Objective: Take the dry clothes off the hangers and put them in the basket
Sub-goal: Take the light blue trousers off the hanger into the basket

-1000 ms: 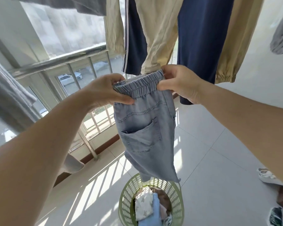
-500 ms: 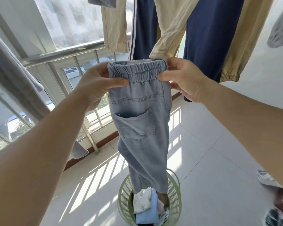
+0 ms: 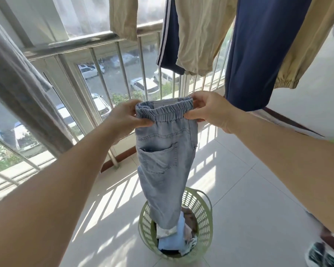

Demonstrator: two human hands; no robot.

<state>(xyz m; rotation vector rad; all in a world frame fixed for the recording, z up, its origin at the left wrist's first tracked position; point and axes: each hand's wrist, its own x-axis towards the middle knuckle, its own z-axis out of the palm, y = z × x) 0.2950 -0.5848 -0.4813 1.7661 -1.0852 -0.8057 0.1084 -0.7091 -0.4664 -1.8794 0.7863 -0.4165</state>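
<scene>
Holding jeans [image 3: 166,151] by the top | left hand [image 3: 126,118] pinches | right hand [image 3: 210,110] pinches | legs dip into green basket [image 3: 204,209]

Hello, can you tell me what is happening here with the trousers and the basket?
A person is taking in dry laundry on a balcony. Both hands, the left hand and the right hand, pinch the elastic waistband of light blue jeans, holding them up so that the leg ends hang over the green basket on the floor. The basket already holds folded clothes. Beige trousers and navy trousers hang above, not yet taken down.
</scene>
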